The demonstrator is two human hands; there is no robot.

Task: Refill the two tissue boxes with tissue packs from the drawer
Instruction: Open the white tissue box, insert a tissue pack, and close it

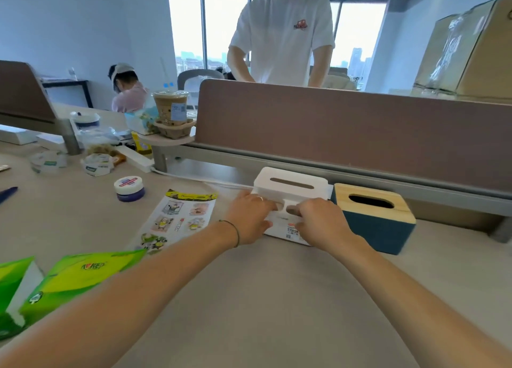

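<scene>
A white tissue box (291, 186) with a slot in its lid stands against the desk divider. Both hands grip its near side: my left hand (250, 219) on the left part, my right hand (321, 222) on the right part, fingers hooked into a cut-out. Right beside it stands a dark blue tissue box (379, 229) with a wooden lid and an oval opening. Two green tissue packs (77, 279) (12, 290) lie at the desk's near left.
A sticker sheet (177, 218) lies left of the white box. Further left are a small round jar (129, 188), tape rolls (97, 164) and a drink cup (171, 108). A brown divider (346, 129) runs behind the boxes; a person (282, 32) stands beyond it.
</scene>
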